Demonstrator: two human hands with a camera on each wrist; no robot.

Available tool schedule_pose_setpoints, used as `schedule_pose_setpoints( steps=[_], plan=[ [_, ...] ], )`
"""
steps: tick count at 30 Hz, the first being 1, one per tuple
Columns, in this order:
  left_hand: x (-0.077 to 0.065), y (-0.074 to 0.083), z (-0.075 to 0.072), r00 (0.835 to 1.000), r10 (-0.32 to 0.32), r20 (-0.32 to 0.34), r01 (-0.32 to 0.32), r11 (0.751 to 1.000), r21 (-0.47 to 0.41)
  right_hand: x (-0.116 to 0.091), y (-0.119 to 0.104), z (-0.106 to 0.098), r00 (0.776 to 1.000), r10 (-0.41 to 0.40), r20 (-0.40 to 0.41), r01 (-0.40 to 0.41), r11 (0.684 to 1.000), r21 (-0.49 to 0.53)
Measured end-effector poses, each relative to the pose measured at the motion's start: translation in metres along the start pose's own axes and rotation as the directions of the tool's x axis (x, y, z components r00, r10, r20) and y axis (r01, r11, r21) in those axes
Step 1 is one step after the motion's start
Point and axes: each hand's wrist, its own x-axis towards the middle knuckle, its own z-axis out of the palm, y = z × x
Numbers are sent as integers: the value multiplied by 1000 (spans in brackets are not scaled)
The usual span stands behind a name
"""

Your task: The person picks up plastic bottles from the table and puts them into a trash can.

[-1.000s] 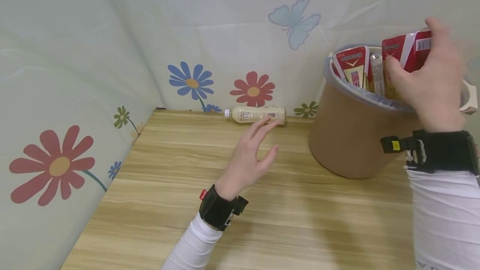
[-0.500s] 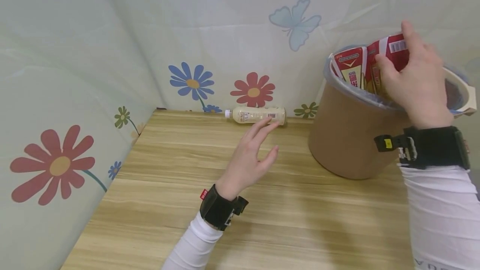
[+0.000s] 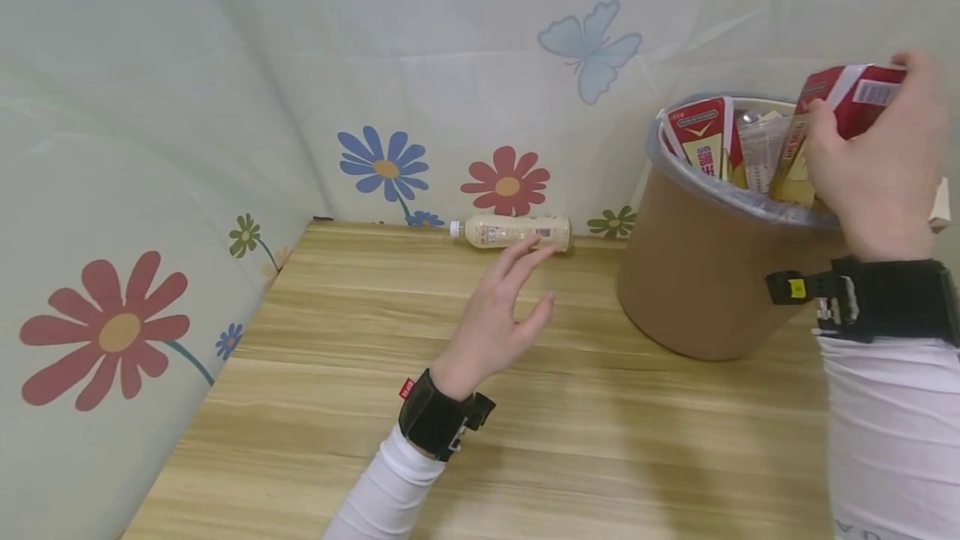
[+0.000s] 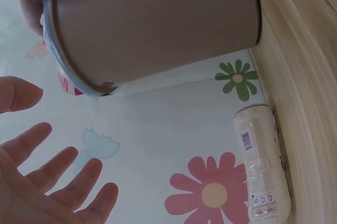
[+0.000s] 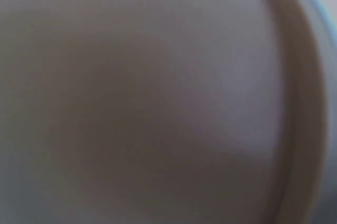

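Note:
In the head view my right hand [image 3: 885,169] reaches over the mouth of a brown trash can [image 3: 697,265] and grips a red and yellow carton [image 3: 855,98], thumb on the near side. The carton stands tilted, its lower end inside the can. A similar carton [image 3: 703,140] leans at the can's left, with a crinkled clear plastic item [image 3: 761,148] between the two. My left hand [image 3: 491,315] hovers over the table with fingers spread, holding nothing. Beyond its fingertips a cream bottle [image 3: 517,232] with a white cap lies on its side.
A bluish plastic liner [image 3: 720,186] folds over the can's rim. The wooden table [image 3: 337,357] meets a flower-print curtain [image 3: 450,48] at the back and left. In the right wrist view, the can's wall [image 5: 131,103] fills the frame, blurred.
My right hand first moved left with the carton, against the other carton, then back right, uncovering the clear plastic item. The left hand and bottle have stayed put.

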Motion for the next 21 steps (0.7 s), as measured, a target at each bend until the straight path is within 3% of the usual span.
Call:
schedule_pose_setpoints(
  steps=[6, 10, 14, 21],
  plan=[
    [0, 0, 0, 1000, -9, 2, 9, 1000, 1, 5, 12, -4, 995, 18, -102, -22, 999, -36],
    [0, -1, -1, 1000, -20, 6, 20, 1000, 0, 8, 15, -5, 1000, -17, 5, 17, 991, -132],
    [0, -2, -2, 1000, -27, 12, 27, 1000, -1, 12, 21, -3, 987, -55, 153, 92, 964, -249],
    [1, -3, -2, 999, -40, 12, 40, 999, 1, 12, 28, 4, 990, -101, 94, 115, 981, -157]
  ],
)
